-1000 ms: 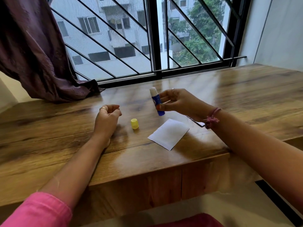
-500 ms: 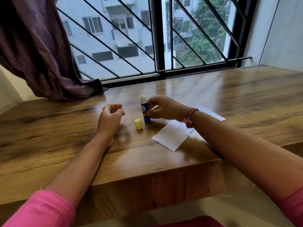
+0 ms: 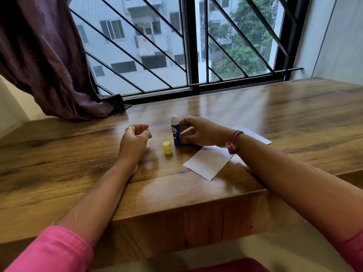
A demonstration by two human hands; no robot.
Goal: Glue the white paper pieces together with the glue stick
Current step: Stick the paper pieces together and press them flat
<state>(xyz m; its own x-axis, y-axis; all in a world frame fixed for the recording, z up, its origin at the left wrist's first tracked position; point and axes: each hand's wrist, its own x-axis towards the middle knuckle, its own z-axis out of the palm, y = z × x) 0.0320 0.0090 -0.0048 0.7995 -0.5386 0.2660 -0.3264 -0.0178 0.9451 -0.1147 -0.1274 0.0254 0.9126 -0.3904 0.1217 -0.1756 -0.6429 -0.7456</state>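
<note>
On table (image 3: pixel 294 114) | right hand (image 3: pixel 202 132) grip holds upright glue stick (image 3: pixel 175 132) | left hand (image 3: pixel 134 140) curled, holding nothing

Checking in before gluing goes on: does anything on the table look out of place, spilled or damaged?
Nothing spilled or damaged. The glue stick stands upright and uncapped by the right hand; its yellow cap sits apart on the table. One white paper piece lies flat; the other is partly hidden behind the wrist.

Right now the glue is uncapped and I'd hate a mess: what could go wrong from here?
1. The glue stick stands upright, tip bare; the right hand letting go could tip it onto the wooden table.
2. The yellow cap sits loose beside it and could be knocked away.
3. The right forearm crosses the white papers and may drag them.
</note>
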